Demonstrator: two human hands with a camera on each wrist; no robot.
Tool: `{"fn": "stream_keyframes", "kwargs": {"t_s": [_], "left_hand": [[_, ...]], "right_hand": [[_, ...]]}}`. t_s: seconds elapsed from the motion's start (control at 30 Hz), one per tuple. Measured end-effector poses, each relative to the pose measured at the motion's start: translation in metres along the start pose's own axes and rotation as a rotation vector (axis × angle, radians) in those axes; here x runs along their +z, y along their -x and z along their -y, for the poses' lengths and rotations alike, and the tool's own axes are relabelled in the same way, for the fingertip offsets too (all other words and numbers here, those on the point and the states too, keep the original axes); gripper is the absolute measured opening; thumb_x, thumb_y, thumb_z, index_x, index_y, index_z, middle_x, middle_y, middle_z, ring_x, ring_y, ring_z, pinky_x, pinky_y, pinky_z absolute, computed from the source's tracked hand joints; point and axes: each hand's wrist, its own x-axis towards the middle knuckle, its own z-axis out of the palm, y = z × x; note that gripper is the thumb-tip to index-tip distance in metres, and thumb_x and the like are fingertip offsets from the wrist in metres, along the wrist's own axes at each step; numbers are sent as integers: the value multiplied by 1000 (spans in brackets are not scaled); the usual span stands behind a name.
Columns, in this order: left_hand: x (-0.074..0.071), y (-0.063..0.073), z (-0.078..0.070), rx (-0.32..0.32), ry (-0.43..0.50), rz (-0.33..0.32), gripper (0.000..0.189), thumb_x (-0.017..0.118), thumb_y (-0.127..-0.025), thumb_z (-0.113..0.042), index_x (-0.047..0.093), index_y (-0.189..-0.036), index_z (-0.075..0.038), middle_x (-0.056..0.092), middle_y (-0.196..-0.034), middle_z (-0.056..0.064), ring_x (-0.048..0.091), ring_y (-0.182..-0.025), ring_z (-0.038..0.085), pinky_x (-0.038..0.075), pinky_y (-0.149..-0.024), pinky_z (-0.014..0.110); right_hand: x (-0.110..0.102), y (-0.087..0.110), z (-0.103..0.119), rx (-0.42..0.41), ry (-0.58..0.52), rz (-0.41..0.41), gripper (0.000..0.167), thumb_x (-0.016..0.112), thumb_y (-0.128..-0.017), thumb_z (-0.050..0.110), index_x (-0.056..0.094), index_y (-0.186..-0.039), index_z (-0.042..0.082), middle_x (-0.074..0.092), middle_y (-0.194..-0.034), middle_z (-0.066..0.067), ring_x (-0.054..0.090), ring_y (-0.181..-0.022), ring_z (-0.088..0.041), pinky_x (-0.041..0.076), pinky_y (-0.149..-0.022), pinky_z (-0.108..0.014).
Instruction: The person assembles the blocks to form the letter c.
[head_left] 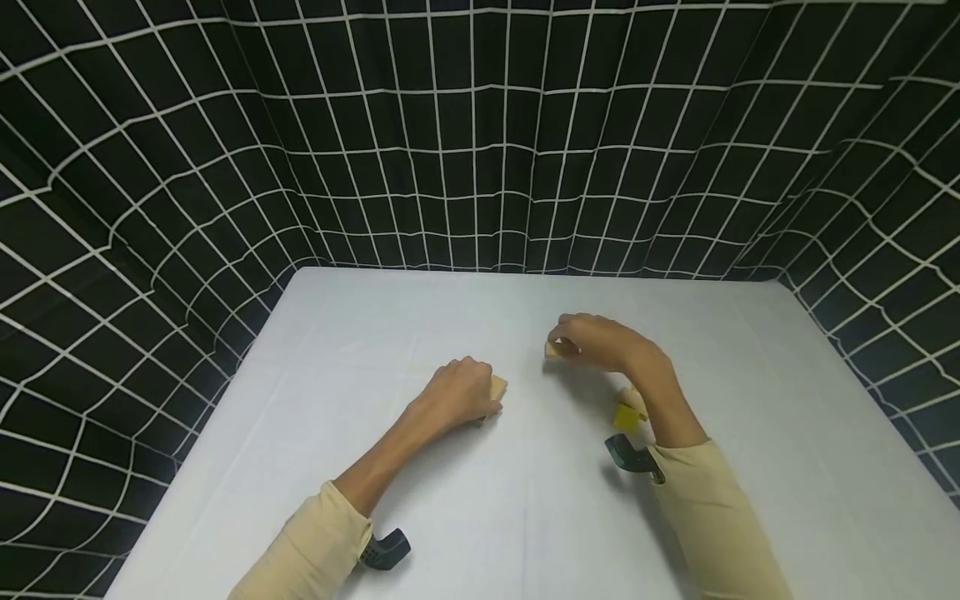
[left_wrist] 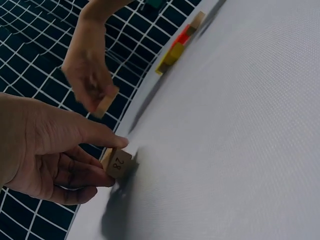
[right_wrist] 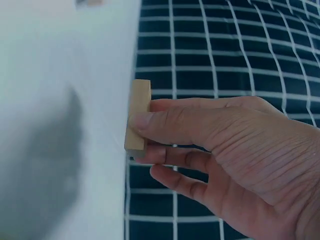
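Observation:
My left hand (head_left: 459, 393) pinches a small plain wooden block (head_left: 498, 387) between thumb and fingers, low over the middle of the white table. In the left wrist view, the end of this wooden block (left_wrist: 119, 163) bears the number 28. Farther back and to the right, my right hand (head_left: 600, 342) holds another plain wooden block (head_left: 551, 351). The right wrist view shows that wooden block (right_wrist: 139, 112) gripped by thumb and fingertips, above the table surface.
Beside the right forearm, a yellow block (head_left: 626, 417) stands on the white table (head_left: 465, 517). A red block (left_wrist: 182, 37) and a plain wooden one (left_wrist: 198, 21) are lined up with it. Dark netting-patterned cloth (head_left: 510, 142) surrounds the table. Dark devices (head_left: 386, 550) sit at both wrists.

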Motion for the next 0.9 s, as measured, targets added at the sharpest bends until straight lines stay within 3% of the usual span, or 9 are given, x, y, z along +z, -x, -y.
{"fn": "stream_keyframes", "kwargs": {"t_s": [0.1, 0.2, 0.43, 0.7, 0.9], "left_hand": [[2, -2, 0, 18, 3, 7, 33, 84, -88, -31, 74, -95, -1, 61, -66, 0, 50, -53, 8, 41, -47, 18], [3, -4, 1, 29, 2, 17, 34, 84, -89, -31, 74, -97, 0, 63, -66, 0, 51, -52, 8, 42, -46, 16], [5, -5, 4, 18, 1, 45, 39, 84, -89, -33, 73, -104, 1, 65, -71, 2, 53, -55, 9, 42, -48, 17], [1, -9, 11, -9, 72, 91, 37, 80, -91, -42, 65, -86, -9, 58, -70, -3, 47, -58, 9, 40, -51, 21], [3, -14, 12, 9, 96, 72, 35, 79, -93, -38, 63, -80, -10, 55, -69, -4, 45, -57, 8, 37, -50, 20]], "right_hand": [[7, -15, 8, -46, 16, 10, 7, 71, -95, 2, 73, -96, 8, 56, -83, -2, 49, -79, -15, 47, -75, -30], [15, -29, 14, -55, 23, 31, 13, 71, -97, 5, 77, -106, 10, 61, -88, 0, 52, -81, -15, 51, -79, -30], [35, -52, 25, -83, 24, 66, 15, 65, -100, 6, 79, -103, 13, 63, -90, 1, 53, -79, -14, 53, -78, -30], [40, -51, 28, -56, 33, 47, 21, 69, -99, 8, 77, -118, 11, 69, -101, -1, 59, -88, -16, 56, -89, -35], [37, -49, 28, -44, 35, 48, 21, 70, -98, 7, 78, -117, 11, 70, -100, -1, 60, -87, -15, 57, -90, -37]]}}
